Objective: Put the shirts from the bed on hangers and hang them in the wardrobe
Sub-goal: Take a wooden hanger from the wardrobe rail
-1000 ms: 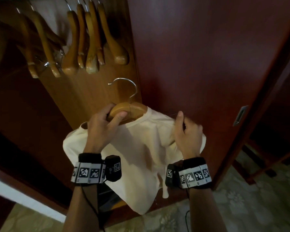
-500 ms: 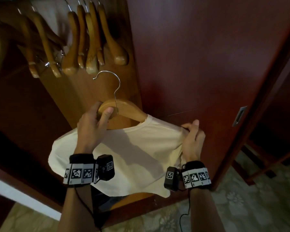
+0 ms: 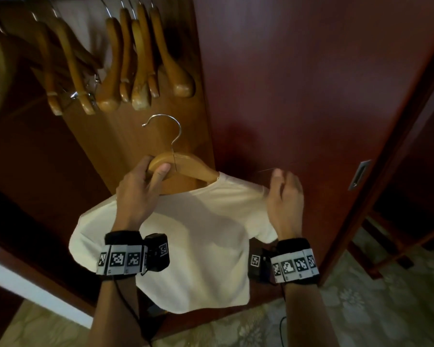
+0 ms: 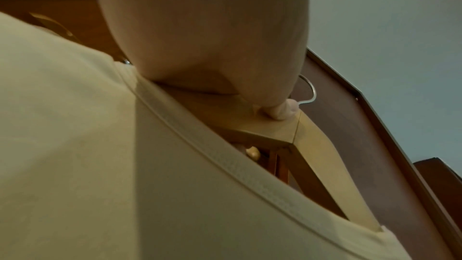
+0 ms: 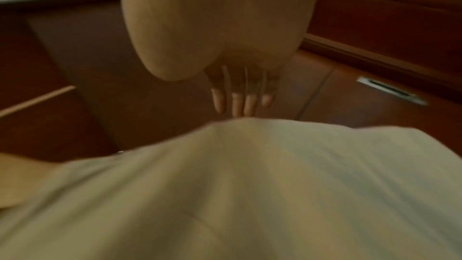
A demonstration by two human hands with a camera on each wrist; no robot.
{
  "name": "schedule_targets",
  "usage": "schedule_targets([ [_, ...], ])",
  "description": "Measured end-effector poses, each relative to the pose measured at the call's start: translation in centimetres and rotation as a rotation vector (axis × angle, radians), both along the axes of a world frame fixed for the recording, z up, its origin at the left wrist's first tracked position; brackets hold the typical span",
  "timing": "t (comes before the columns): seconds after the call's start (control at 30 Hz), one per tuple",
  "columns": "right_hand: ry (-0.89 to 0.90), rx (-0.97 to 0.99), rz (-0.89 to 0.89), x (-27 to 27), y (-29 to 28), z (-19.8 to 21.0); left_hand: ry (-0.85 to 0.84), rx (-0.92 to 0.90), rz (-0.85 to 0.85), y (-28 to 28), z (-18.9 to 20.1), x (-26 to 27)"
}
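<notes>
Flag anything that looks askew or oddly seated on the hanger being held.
The cream T-shirt sits lopsided on the wooden hanger with the metal hook: its neckline exposes the hanger's centre and right arm. The left hand grips the hanger; the right hand is at the shirt's shoulder.

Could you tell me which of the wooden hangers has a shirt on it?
The hanger gripped by the left hand, carrying the cream shirt; the hangers on the rail are bare.

Above the held hanger's hook (image 3: 164, 126), open space lies below the hanging wooden hangers (image 3: 125, 66); the wardrobe door (image 3: 298, 83) walls off its right.
</notes>
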State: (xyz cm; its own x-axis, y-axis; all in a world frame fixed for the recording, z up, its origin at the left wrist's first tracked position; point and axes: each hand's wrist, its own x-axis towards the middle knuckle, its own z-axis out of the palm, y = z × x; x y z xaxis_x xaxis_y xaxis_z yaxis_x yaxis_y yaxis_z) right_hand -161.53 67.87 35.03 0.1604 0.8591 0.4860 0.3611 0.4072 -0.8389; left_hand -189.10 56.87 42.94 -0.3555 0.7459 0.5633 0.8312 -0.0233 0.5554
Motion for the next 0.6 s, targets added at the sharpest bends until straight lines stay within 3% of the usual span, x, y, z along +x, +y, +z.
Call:
schedule_targets([
  [0.2,-0.064,0.170,0.326,-4.9,-3.8,3.8,0.113,-0.081,-0.063,0.8,-0.8,2.0],
  [0.4,0.061,-0.016,0.636,-6.0,-5.9,6.1,0.159,-0.104,-0.271,0.9,-2.1,3.1],
  [0.6,0.054,0.054,0.523,-6.2,-5.6,5.2,0.294,-0.118,-0.310,1.9,-3.4,2.4],
])
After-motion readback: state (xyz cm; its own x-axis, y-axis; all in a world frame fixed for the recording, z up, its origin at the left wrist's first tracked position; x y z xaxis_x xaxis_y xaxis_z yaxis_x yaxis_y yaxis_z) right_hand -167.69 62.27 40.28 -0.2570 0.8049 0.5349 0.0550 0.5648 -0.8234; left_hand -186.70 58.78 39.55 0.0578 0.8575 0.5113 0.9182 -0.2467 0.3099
